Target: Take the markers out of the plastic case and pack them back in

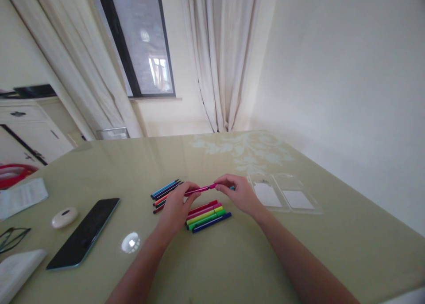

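A pink felt-tip marker [198, 190] is pinched in my left hand [176, 202], its tip pointing right. My right hand [239, 192] grips a pink cap [213, 186] at that tip; a dark bit shows between cap and barrel. A small blue end [232, 188] peeks out by my right fingers, the rest hidden. Below my hands lies a row of capped markers, among them red, yellow, a green marker [206, 219] and a dark blue marker [211, 222]. Partly behind my left hand lies another group, with a light blue marker [164, 188] at its far side.
A clear plastic case [285, 193] lies opened out at the right. To the left are a black phone [84, 233], a white oval case [64, 217], glasses [13, 237] and a paper packet [25, 197]. A bright reflection lies on the glossy table [229, 268].
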`<state>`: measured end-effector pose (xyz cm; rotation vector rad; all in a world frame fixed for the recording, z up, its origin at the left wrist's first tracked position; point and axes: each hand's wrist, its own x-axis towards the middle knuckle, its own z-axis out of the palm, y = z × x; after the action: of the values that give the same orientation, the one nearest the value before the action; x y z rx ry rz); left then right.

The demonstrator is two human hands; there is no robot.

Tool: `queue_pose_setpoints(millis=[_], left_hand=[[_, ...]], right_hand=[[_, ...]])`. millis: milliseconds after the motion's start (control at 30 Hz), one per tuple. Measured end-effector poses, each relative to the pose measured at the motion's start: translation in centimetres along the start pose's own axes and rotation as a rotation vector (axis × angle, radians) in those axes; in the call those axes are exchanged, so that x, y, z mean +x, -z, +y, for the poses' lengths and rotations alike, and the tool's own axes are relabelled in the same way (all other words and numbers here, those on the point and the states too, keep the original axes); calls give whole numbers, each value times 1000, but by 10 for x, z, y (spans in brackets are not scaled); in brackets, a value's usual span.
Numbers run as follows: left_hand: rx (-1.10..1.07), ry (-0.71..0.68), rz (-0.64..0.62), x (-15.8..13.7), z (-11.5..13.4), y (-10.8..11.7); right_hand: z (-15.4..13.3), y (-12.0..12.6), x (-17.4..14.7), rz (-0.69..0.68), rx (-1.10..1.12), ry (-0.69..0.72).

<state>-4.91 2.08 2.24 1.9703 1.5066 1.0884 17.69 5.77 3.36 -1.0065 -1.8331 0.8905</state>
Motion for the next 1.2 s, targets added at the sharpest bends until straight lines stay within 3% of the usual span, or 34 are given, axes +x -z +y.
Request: queue_pose_setpoints(millis=[200,400,567,667,767,900,1000,1100,1200], left_hand=[[-143,38,-11,-1,4,-2],[-133,52,27,-5,10,-4],[-78,52,-40,-4,7,-6],[95,39,-94,-3,1,-6],[235,43,-155,-3,-5,-6],[216,87,-264,-1,-15,2],[263,171,-131,2,-23,19],[492,287,44,3,-34,41],[686,357,85,1,-44,56]], right_hand=[[2,-3,1,8,308,-104],[-5,-2,-2,-12,328,-117],[3,-2,2,-29,262,-116],[14,7,6,56,139,-96],[25,22,8,155,-216,-100],[34,35,7,18,-628,-90],[37,32,5,-72,-774,-88],[39,25,4,-95,-819,-99],[38,22,3,-92,-819,-76]])
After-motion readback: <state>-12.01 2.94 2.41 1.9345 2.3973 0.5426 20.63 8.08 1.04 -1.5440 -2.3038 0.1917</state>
